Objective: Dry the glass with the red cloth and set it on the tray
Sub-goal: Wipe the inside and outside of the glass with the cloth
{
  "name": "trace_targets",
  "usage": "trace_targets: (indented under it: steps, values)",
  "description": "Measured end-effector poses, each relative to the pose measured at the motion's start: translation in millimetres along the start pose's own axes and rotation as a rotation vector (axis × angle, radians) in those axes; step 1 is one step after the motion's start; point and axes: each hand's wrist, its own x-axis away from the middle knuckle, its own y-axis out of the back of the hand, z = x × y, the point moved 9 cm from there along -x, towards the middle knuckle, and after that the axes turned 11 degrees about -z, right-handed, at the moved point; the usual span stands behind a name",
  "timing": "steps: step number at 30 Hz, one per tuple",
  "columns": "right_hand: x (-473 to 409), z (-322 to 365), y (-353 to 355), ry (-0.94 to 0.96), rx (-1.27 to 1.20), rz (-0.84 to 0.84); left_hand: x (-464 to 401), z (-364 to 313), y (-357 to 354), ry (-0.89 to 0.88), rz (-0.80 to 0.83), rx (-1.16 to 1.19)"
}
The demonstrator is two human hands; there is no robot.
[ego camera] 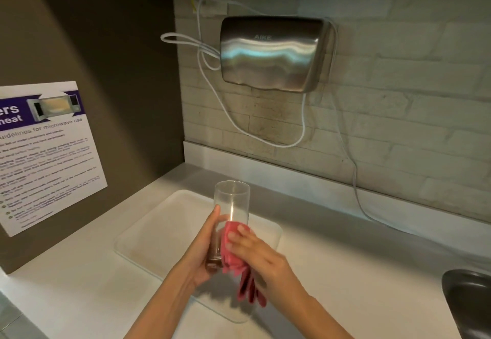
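Over a pale countertop's white rectangular tray, the left hand clasps the tall clear glass low, right hand pressing crumpled red cloth alongside; wet glass could slip through.

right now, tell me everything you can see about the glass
The glass is a tall, straight-sided clear tumbler, empty, held roughly upright with its open rim up, above the white tray and not resting on it. The left hand grips its lower part and base. The right hand presses the red cloth against its lower right side. Whether it is still wet cannot be told.
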Motion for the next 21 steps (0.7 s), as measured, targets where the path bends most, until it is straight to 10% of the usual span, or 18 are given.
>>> trace_targets:
  steps: [6, 13, 21]
  values:
    - [-65, -29, 25, -0.171, 0.101, -0.173, 8, -4, -18, -0.031, 0.082, 0.011]
    - [-4, 3, -11, 0.111, 0.062, 0.098, 2, -10, -5, -0.03, 0.054, -0.019]
    - [-73, -25, 20, -0.144, 0.119, -0.076, 2, -1, -12, -0.069, -0.005, 0.026]
